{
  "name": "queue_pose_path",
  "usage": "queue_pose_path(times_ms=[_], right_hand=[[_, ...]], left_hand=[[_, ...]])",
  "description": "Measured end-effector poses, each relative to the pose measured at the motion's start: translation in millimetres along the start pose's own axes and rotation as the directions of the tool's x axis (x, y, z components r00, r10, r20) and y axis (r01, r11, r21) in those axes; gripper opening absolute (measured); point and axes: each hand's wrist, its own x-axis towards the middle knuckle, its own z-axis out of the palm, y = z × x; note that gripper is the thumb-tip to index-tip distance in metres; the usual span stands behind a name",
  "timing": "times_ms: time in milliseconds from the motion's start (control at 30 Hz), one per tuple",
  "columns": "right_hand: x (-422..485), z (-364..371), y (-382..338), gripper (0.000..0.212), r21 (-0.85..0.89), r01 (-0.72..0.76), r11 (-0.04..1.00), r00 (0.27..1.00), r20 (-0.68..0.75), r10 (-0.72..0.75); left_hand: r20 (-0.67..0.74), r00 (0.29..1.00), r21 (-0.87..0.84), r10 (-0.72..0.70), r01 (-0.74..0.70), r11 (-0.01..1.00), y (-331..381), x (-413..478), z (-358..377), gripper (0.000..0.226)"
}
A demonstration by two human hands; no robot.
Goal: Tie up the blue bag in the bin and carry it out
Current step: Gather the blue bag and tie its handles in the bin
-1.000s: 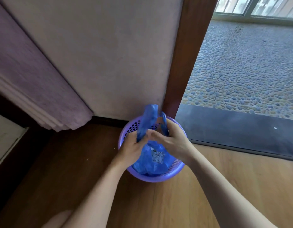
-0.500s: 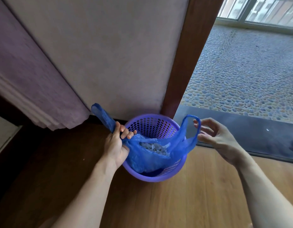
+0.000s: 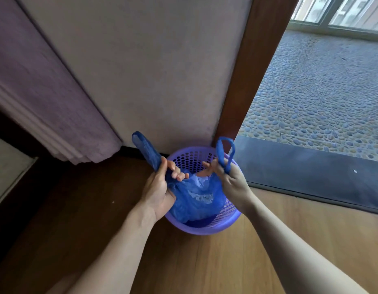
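Observation:
A blue plastic bag (image 3: 196, 200) with pale scraps inside sits in a round purple perforated bin (image 3: 205, 229) on the wooden floor by the wall. My left hand (image 3: 160, 187) grips the bag's left handle, which sticks up and to the left (image 3: 144, 148). My right hand (image 3: 229, 180) pinches the right handle, whose loop stands upright (image 3: 224, 152) above the fingers. Both hands hover over the bin's mouth, a short gap apart. The bag's mouth is drawn partly together between them.
A purple curtain (image 3: 46, 102) hangs at the left beside a pale wall (image 3: 152, 71). A dark wooden door frame (image 3: 253, 71) rises right behind the bin. Beyond it lie a dark threshold strip (image 3: 311, 172) and a pebble-patterned floor (image 3: 321, 98).
The hands drew apart with a handle each, the right one open on its loop. Now the right hand has closed on its handle and both hands are close together again over the bin.

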Motion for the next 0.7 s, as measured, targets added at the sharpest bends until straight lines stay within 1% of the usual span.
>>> queue_pose_path(times_ms=[33, 67, 100, 133, 167, 200, 233, 267, 300, 333, 367, 400, 433, 467, 500, 567, 633, 667, 700], right_hand=[[3, 3, -2, 0.034, 0.07, 0.009, 0.998, 0.999, -0.05, -0.005], [5, 5, -4, 0.038, 0.131, 0.006, 0.991, 0.995, -0.104, 0.008], [7, 8, -6, 0.04, 0.199, -0.018, 0.98, 0.986, -0.159, 0.05], [8, 10, -7, 0.043, 0.26, -0.049, 0.964, 0.973, -0.206, 0.105], [9, 11, -9, 0.043, 0.325, -0.072, 0.943, 0.959, -0.239, 0.155], [10, 12, -11, 0.043, 0.387, -0.093, 0.918, 0.946, -0.254, 0.203], [12, 11, -14, 0.04, 0.447, -0.113, 0.887, 0.935, -0.255, 0.248], [13, 10, -18, 0.034, 0.496, -0.137, 0.857, 0.925, -0.245, 0.29], [14, 9, -21, 0.028, 0.548, -0.164, 0.82, 0.918, -0.22, 0.33], [16, 9, -24, 0.02, 0.609, -0.191, 0.77, 0.912, -0.18, 0.369], [17, 9, -26, 0.013, 0.685, -0.209, 0.697, 0.908, -0.129, 0.399], [18, 10, -29, 0.012, 0.755, -0.22, 0.618, 0.906, -0.078, 0.417], [18, 10, -31, 0.017, 0.8, -0.216, 0.56, 0.909, -0.046, 0.415], [18, 11, -33, 0.02, 0.824, -0.202, 0.53, 0.914, -0.036, 0.405], [19, 10, -36, 0.021, 0.832, -0.182, 0.524, 0.92, -0.043, 0.389], [19, 8, -42, 0.018, 0.807, -0.154, 0.57, 0.935, -0.068, 0.348], [18, 10, -48, 0.014, 0.755, -0.164, 0.635, 0.948, -0.058, 0.314], [19, 11, -49, 0.013, 0.708, -0.176, 0.684, 0.954, -0.049, 0.296], [19, 12, -50, 0.017, 0.65, -0.196, 0.734, 0.955, -0.042, 0.292]], left_hand=[[0.006, 1.0, 0.027, 0.023, -0.023, 0.999, 0, -1, 1, 0.04], [0.013, 0.998, 0.091, 0.062, -0.063, 0.994, 0, -2, 0, 0.04], [0.023, 0.993, 0.207, 0.119, -0.122, 0.971, -1, -2, -2, 0.04], [0.051, 0.982, 0.364, 0.182, -0.188, 0.912, -2, -3, -5, 0.038], [0.111, 0.968, 0.51, 0.226, -0.25, 0.823, -4, -4, -8, 0.036], [0.171, 0.96, 0.621, 0.221, -0.279, 0.732, -7, -3, -12, 0.036], [0.216, 0.96, 0.693, 0.177, -0.278, 0.665, -11, -4, -16, 0.038], [0.25, 0.959, 0.735, 0.131, -0.276, 0.619, -16, -5, -18, 0.039], [0.274, 0.955, 0.747, 0.113, -0.285, 0.601, -21, -4, -20, 0.034], [0.281, 0.951, 0.742, 0.129, -0.3, 0.599, -24, -4, -20, 0.022], [0.277, 0.946, 0.726, 0.167, -0.32, 0.609, -26, -3, -19, 0.012], [0.264, 0.941, 0.703, 0.213, -0.339, 0.625, -26, -2, -17, 0.012], [0.243, 0.938, 0.66, 0.247, -0.347, 0.666, -24, -1, -15, 0.015], [0.213, 0.941, 0.601, 0.262, -0.338, 0.724, -21, -1, -12, 0.017], [0.182, 0.948, 0.52, 0.261, -0.318, 0.793, -17, 0, -9, 0.018], [0.115, 0.962, 0.351, 0.249, -0.274, 0.895, -12, 0, -1, 0.019], [0.088, 0.965, 0.265, 0.248, -0.263, 0.928, -11, 0, 8, 0.02], [0.103, 0.961, 0.271, 0.256, -0.275, 0.923, -12, -1, 12, 0.021], [0.129, 0.953, 0.313, 0.273, -0.301, 0.901, -12, -2, 15, 0.023]])
